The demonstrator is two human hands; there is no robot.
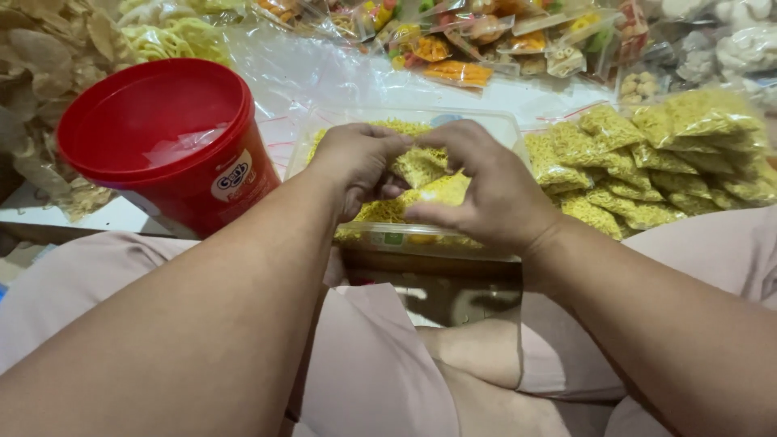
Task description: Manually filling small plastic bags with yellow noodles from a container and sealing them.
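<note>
The left hand (360, 162) and right hand (486, 190) cover the middle of the clear tub (502, 121), hiding how the fingers (437, 214) grip the small yellow packet (421, 166). The red bucket (174, 150) hides the tabletop behind it. Mixed snack bags (486, 40) along the top edge are cut off and blurred. The packet pile (664, 162) runs off the right edge.

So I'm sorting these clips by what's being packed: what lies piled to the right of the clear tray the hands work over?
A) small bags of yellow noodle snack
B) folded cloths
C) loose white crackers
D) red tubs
A: a pile of small bags of yellow noodle snack lies right of the tray, where the left hand and right hand pinch another small bag.
</note>
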